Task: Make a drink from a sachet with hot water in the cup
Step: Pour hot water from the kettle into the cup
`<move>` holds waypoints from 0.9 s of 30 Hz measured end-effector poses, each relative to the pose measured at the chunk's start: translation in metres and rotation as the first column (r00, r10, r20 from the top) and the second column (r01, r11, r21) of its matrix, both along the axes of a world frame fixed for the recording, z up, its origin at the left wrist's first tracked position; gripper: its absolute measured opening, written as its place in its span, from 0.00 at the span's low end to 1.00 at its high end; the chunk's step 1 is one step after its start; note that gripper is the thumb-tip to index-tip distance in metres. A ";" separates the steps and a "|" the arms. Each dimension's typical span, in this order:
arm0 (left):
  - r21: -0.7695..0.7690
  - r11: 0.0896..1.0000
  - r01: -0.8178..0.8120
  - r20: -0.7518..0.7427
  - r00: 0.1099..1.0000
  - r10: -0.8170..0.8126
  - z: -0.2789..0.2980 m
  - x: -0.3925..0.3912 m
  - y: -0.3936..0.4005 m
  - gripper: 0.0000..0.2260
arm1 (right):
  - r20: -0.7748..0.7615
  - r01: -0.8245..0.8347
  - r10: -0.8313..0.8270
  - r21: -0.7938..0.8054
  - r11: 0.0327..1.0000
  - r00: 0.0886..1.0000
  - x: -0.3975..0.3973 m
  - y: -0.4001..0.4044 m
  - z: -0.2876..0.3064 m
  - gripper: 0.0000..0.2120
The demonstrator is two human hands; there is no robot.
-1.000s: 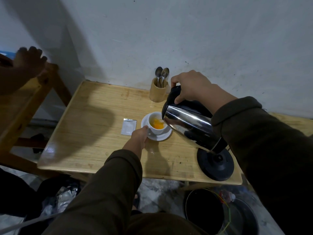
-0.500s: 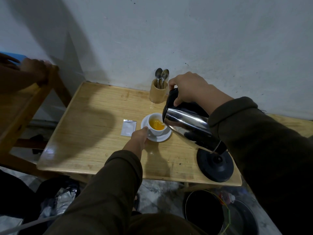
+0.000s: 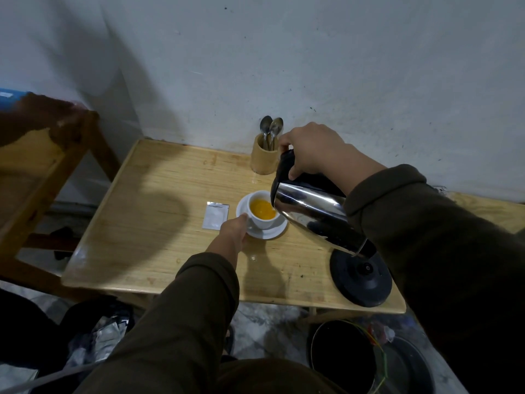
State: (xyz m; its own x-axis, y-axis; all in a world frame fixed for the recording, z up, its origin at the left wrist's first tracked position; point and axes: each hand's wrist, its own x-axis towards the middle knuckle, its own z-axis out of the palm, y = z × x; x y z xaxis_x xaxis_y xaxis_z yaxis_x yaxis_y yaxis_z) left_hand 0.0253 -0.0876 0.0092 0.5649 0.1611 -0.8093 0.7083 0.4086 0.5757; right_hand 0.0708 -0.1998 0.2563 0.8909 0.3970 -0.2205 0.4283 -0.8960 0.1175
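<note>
Two hands worked mid-frame: right hand (image 3: pixel 312 149) clenched kettle (image 3: pixel 315 214) handle, tilting spout over cup (image 3: pixel 262 213); left hand (image 3: pixel 234 233) gripped saucer (image 3: pixel 267 233) edge, likely steadying. Opened sachet (image 3: pixel 216 215) lay just left.

Dim, bluish light; soft shadows across the table (image 3: pixel 147 223), wide-angle bending and blur at edges.

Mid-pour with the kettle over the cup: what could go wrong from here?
The left hand steadies the cup at its rim, near the kettle spout, so splashed hot water could scald its fingers. The orange liquid already sits fairly high; more pouring may overflow into the saucer. Spill could also wet the sachet beside it.
</note>
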 end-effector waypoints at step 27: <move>0.237 0.972 0.012 -0.035 0.999 -0.004 0.019 -0.012 -0.031 0.25 | -0.035 0.133 -0.129 0.325 0.936 0.991 -0.032 -0.060 -0.013 0.17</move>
State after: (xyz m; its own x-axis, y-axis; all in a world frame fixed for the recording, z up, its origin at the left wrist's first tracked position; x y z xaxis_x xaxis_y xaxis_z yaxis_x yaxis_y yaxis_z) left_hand 0.0137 -0.1187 0.0284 0.5394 0.3461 -0.7676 0.7319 0.2580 0.6306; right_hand 0.0391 -0.2597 0.2436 0.9378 0.3289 -0.1107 0.3040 -0.9325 -0.1950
